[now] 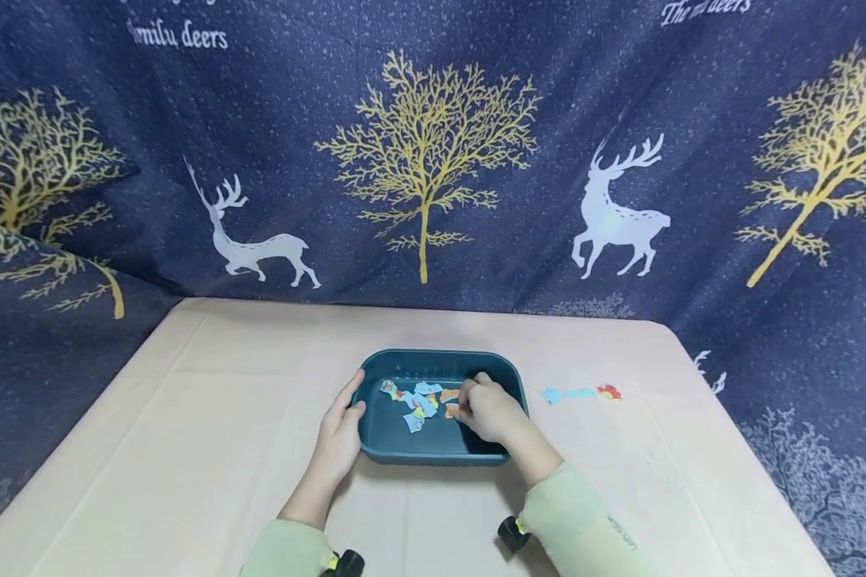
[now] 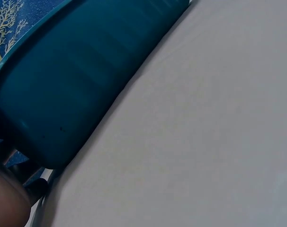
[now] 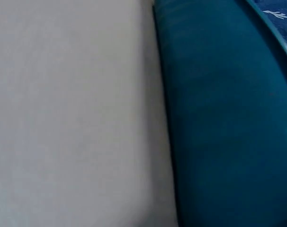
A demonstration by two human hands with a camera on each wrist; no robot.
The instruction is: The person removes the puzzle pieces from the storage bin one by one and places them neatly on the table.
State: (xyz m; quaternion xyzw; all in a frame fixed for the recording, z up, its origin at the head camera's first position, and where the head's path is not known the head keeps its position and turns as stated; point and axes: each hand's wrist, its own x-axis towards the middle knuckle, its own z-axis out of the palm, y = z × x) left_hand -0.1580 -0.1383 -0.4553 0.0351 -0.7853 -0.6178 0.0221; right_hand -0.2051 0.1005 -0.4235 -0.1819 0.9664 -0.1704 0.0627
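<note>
A dark teal rectangular tray (image 1: 433,460) sits on the table, and its outer wall (image 2: 82,80) fills much of the left wrist view. My left hand (image 1: 339,433) grips the tray's left end, thumb at the rim and fingers along the outside. Inside the tray lie several flat cut-out picture pieces (image 1: 427,407), light blue with coloured prints. Over the tray's right half, my right hand (image 1: 492,409) reaches in with bent fingers, its fingertips at orange pieces (image 1: 451,410). Whether it pinches one is hidden. The right wrist view shows only the tray's outside (image 3: 224,113) and the tabletop.
To the right of the tray, a blue piece (image 1: 552,395), a pale blue strip (image 1: 580,393) and a red piece (image 1: 609,392) lie in a row on the pale tablecloth (image 1: 209,449). Behind the table hangs a dark blue curtain (image 1: 476,264) with deer and trees.
</note>
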